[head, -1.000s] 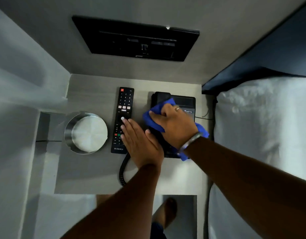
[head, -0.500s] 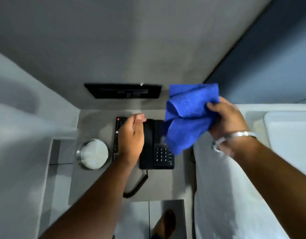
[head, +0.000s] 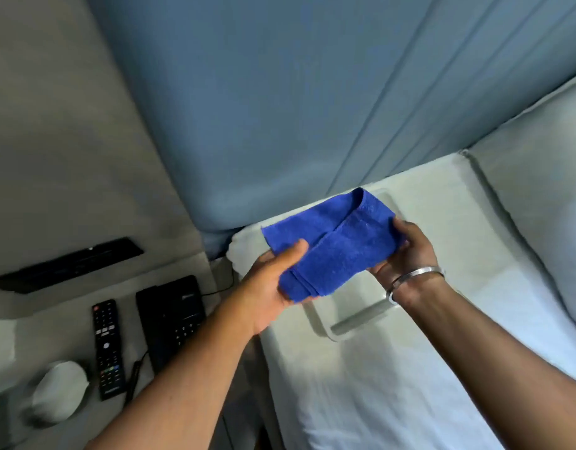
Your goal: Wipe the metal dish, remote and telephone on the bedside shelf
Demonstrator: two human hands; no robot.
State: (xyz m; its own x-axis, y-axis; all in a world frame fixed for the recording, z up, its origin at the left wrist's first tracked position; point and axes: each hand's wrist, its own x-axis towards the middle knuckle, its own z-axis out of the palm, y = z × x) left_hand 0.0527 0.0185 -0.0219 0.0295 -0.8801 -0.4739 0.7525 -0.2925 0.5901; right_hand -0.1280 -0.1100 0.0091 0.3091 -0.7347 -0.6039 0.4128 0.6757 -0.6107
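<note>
Both hands hold a folded blue cloth (head: 332, 245) above the bed, away from the shelf. My left hand (head: 267, 287) grips its lower left end with the thumb on top. My right hand (head: 406, 251), with a metal bangle on the wrist, grips its right end. At lower left on the bedside shelf (head: 69, 319) lie the black remote (head: 107, 349) and, to its right, the black telephone (head: 171, 316) with its cord. The round metal dish (head: 58, 391) sits blurred at the shelf's left front.
A white bed (head: 393, 384) fills the lower right, with a pale tray (head: 355, 316) on it under my hands and a pillow (head: 540, 196) at right. A blue padded headboard (head: 280, 108) rises behind. A black wall panel (head: 66, 264) hangs above the shelf.
My left hand left the telephone and remote and joined my right hand on the cloth. The cloth moved right, over the bed, and is now folded between both hands. The view swung right.
</note>
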